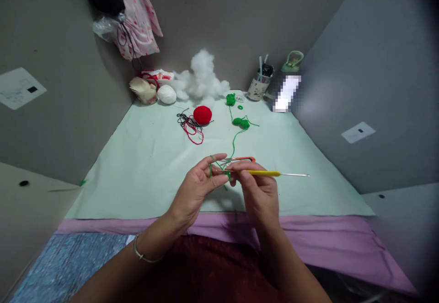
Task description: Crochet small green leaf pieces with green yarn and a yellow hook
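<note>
My left hand (198, 188) is closed in a pinch, with green yarn (234, 143) looped over its index finger and held between thumb and fingers. My right hand (258, 192) grips a yellow-handled crochet hook (265, 173) whose metal end sticks out to the right. The hook's working end meets the green loop between my two hands. The yarn strand runs up the pale green mat (137, 165) to a small green crocheted piece (242, 122). Just behind my fingers lie orange-handled scissors (242, 159).
A red crocheted ball (202, 115) with red and black thread scraps (188, 126) lies at mid mat. White stuffing (202, 78), a white ball (166, 94), a cup of tools (259, 84) and a green bottle (291, 61) stand at the back. Grey walls enclose three sides.
</note>
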Action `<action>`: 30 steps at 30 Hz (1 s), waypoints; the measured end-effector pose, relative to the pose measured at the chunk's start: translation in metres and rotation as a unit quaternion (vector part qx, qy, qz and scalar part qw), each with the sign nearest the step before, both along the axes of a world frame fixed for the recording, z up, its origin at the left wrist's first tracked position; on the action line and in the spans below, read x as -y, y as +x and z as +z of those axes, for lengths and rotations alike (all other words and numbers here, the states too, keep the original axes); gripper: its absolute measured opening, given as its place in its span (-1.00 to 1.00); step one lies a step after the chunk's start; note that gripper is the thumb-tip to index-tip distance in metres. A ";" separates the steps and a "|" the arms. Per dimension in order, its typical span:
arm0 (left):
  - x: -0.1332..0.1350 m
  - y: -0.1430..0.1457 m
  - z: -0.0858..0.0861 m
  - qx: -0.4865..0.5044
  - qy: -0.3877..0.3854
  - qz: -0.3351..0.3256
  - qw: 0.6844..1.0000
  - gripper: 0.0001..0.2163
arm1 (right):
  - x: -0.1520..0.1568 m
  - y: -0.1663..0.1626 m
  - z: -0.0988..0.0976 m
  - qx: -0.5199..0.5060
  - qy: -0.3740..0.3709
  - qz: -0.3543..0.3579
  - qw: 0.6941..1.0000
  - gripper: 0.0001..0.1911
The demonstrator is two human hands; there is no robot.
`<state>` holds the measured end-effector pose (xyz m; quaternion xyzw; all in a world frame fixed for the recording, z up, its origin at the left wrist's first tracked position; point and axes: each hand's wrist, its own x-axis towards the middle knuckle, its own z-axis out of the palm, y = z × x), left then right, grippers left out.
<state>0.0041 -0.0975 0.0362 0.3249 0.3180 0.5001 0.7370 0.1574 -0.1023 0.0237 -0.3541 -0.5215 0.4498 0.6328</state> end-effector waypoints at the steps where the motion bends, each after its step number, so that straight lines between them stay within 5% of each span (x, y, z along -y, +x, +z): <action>1: 0.000 -0.001 0.000 -0.012 0.003 0.001 1.000 -0.57 | -0.001 0.000 0.000 -0.017 -0.006 0.007 1.000 -0.87; 6: -0.001 -0.003 0.002 -0.048 0.027 0.008 0.998 -0.64 | -0.001 0.006 0.006 -0.051 -0.012 0.037 0.998 -0.83; 10: -0.001 -0.004 0.000 -0.066 0.053 0.042 0.996 -0.67 | 0.006 0.013 0.008 0.088 0.052 -0.019 0.995 -0.80; 15: 0.001 0.000 -0.003 -0.032 0.033 0.028 0.999 -0.59 | 0.012 0.014 -0.003 0.347 0.249 -0.099 0.899 -0.64; 18: 0.002 0.002 -0.003 0.038 -0.036 -0.026 0.998 -0.58 | 0.013 0.011 -0.009 0.389 0.288 -0.145 0.863 -0.52; 21: 0.000 0.001 -0.001 0.087 -0.084 -0.065 0.990 -0.66 | 0.013 0.008 -0.006 0.281 0.220 -0.149 0.922 -0.63; 24: -0.001 0.000 0.001 0.080 -0.087 -0.035 0.992 -0.68 | 0.009 0.006 0.000 0.098 0.100 -0.100 0.985 -0.78; 27: 0.001 0.003 0.001 0.044 -0.039 -0.012 0.998 -0.66 | 0.004 0.004 0.002 0.034 0.030 -0.048 0.998 -0.82; 30: 0.004 0.006 -0.002 0.006 0.018 -0.002 1.000 -0.69 | 0.003 0.002 0.000 0.063 0.038 -0.054 0.996 -0.84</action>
